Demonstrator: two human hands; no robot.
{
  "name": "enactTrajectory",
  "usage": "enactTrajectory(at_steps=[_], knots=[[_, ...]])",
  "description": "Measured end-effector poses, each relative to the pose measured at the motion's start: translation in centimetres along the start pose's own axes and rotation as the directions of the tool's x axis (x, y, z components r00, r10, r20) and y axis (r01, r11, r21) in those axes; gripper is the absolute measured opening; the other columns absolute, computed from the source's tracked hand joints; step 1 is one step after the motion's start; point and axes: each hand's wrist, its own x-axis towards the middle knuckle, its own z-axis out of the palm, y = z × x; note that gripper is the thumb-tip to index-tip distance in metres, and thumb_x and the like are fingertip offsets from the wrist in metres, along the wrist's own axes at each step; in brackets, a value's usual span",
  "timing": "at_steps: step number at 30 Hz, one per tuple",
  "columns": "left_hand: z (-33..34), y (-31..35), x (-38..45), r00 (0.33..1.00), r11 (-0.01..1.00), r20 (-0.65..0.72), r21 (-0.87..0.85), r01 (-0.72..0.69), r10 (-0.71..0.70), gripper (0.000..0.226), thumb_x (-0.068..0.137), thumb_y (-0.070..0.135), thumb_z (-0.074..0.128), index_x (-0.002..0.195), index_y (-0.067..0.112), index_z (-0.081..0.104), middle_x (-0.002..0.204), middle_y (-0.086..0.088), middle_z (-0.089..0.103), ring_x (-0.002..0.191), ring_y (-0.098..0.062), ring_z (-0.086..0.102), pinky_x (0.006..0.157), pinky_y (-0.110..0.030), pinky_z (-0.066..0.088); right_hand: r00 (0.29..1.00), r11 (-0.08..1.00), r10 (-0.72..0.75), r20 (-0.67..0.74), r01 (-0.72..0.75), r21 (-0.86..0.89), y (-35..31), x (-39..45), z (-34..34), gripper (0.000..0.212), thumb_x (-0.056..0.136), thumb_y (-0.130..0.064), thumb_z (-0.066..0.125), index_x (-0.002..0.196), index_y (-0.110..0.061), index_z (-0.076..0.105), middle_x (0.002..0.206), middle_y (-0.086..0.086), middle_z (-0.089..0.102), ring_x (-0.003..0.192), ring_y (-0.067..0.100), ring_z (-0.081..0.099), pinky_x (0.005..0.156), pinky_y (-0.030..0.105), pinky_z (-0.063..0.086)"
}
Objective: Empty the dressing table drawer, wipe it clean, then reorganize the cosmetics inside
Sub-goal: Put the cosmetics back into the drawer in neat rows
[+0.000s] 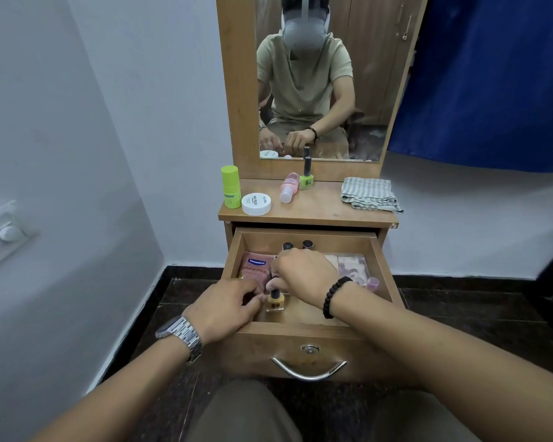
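Both forearms reach in from the bottom edge, the left arm from 7 o'clock, the right arm from 4 o'clock, converging near centre. The left hand lies palm down, knuckles up, fingers curled toward 3 o'clock, a metal watch on its wrist. The right hand arches above it, wrist bent, fingertips pointing down in a pinch, a black bead bracelet on its wrist.

A bedroom corner in a home: a small wooden dressing table with a mirror, cosmetics on top, a wardrobe reflected behind, a blue curtain and plain white walls.
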Motion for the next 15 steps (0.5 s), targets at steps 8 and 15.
enactTrajectory(at_steps=[8,15], knots=[[-0.13,0.36,-0.01,1.0,1.0,-0.012,-0.003,-0.011,0.011,0.023,0.095,0.042,0.044,0.097,0.03,0.064,0.093,0.01,0.067,0.08,-0.007,0.059,0.073,-0.034,0.049,1.0,0.999,0.0,-0.001,0.0,-0.032,-0.52,0.27,0.85,0.029,0.088,-0.04,0.057,0.084,-0.014,0.068,0.092,0.008,0.065,0.082,0.027,0.063,0.061,0.029,0.039],[-0.42,0.68,-0.2,1.0,1.0,-0.004,-0.002,-0.011,0.011,0.021,0.095,0.04,0.045,0.097,0.03,0.064,0.092,0.012,0.066,0.079,-0.007,0.058,0.066,-0.028,0.045,1.0,1.0,0.0,-0.001,0.0,-0.028,-0.54,0.09,1.1,0.028,0.09,-0.04,0.056,0.089,-0.013,0.066,0.096,0.008,0.066,0.084,0.027,0.064,0.062,0.03,0.039]])
